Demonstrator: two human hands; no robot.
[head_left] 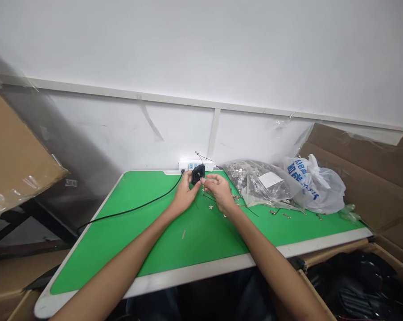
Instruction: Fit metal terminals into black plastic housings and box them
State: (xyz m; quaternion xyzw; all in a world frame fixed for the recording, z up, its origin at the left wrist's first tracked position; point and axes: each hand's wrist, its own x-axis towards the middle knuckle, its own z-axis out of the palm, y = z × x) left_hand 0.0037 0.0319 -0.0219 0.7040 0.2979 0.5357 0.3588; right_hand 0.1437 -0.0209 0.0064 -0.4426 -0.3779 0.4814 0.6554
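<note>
My left hand (185, 188) is closed round the edge of a black plastic housing (198, 174), held up above the green tabletop with its hollow side partly toward me. Thin wires (202, 158) with a small connector stick up behind the housing. My right hand (218, 189) is at the housing's lower right edge, thumb and forefinger pinched together. Whatever sits in that pinch is too small to name. Small metal pieces (211, 207) and loose thin wires (252, 211) lie on the table under and beside my right hand.
A white power strip (184, 164) stands against the wall, its black cable (131, 206) running left. To the right sit a clear bag of metal parts (244, 178) and a white plastic bag (328, 191). Cardboard boxes (17, 156) flank the table; one at lower right holds black parts (362, 285).
</note>
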